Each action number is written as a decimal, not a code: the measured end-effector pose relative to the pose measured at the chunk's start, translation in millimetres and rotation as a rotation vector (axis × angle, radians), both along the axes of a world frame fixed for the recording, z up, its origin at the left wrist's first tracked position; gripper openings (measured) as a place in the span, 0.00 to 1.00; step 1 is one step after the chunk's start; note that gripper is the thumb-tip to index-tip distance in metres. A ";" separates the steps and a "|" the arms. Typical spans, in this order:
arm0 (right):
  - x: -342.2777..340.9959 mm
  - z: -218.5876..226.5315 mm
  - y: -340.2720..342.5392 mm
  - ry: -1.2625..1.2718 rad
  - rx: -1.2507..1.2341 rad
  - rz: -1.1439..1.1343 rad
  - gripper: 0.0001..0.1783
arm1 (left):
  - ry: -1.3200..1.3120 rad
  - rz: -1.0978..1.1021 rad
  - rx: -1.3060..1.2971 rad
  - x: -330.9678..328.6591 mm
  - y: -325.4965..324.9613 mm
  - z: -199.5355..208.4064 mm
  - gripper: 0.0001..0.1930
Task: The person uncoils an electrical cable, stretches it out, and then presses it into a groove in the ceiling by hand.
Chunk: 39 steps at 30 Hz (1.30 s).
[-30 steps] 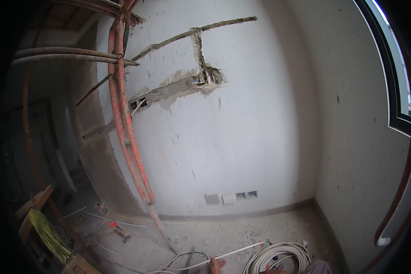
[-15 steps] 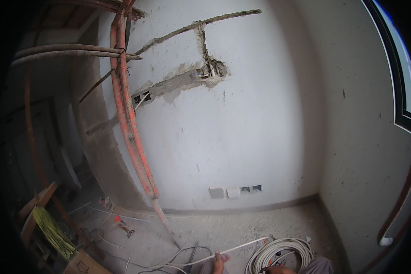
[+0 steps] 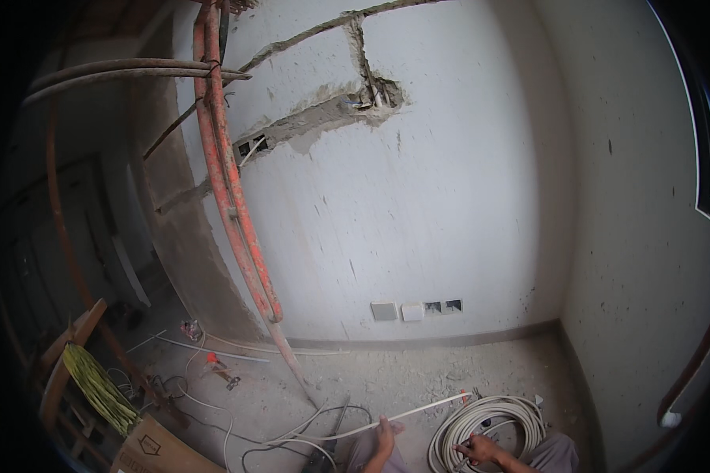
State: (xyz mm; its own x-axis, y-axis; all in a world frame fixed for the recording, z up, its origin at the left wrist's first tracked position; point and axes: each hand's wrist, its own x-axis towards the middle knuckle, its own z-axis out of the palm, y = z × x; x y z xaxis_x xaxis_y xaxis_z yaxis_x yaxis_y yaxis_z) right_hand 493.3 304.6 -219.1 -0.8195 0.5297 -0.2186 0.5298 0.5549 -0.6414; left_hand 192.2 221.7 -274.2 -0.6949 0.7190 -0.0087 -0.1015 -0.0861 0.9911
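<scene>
My left hand point(image 3: 383, 438) is closed around a long white cable or thin tube point(image 3: 427, 407) at the lower middle. From that hand it slants up to the right, its far end beside an orange bit near the coil. Over the near side of a coil of off-white cable point(image 3: 528, 408) on the floor is my right hand point(image 3: 483, 450). Its fingers are bent together, and a small dark thing seems to be at their tips, too small to name. My knees in grey trousers show beside both hands.
Orange scaffold poles point(image 3: 237, 213) lean at left. A cardboard box point(image 3: 162, 448) and a yellow-green wire bundle point(image 3: 99, 386) stand at lower left. A dark long tool point(image 3: 321, 455) and an orange-handled tool point(image 3: 222, 370) lie on the floor. Wall boxes point(image 3: 443, 307) sit low ahead.
The view has tilted down, so the wall appears higher and more floor shows. My right hand now shows more fully over the coil. My left hand stays on the white cable or tube.
</scene>
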 end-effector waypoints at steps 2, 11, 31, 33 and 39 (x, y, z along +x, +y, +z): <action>2.1 -9.9 3.0 0.077 -0.064 -0.049 0.32 | 0.019 -0.005 -0.014 0.1 1.3 -3.6 0.39; 6.3 -11.4 3.2 0.145 -0.037 0.042 0.26 | 0.060 -0.005 -0.103 -3.8 6.5 -13.6 0.40; 17.1 -36.0 7.8 -0.161 -0.114 0.167 0.37 | 0.077 -0.050 -0.064 -0.9 8.4 -15.0 0.37; 17.2 -33.1 6.0 -0.157 -0.113 0.143 0.37 | 0.054 -0.060 -0.073 0.3 8.2 -13.7 0.36; 20.0 -31.3 9.0 -0.127 -0.137 0.140 0.35 | 0.084 -0.088 -0.093 7.1 7.1 -0.8 0.36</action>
State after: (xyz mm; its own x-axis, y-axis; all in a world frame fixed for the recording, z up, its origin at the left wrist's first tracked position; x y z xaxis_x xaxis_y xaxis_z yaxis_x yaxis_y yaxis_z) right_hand 513.2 313.6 -250.4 -0.8443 0.3710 -0.3866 0.5349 0.5406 -0.6493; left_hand 199.4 228.7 -275.0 -0.6305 0.7759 -0.0227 -0.0214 0.0119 0.9997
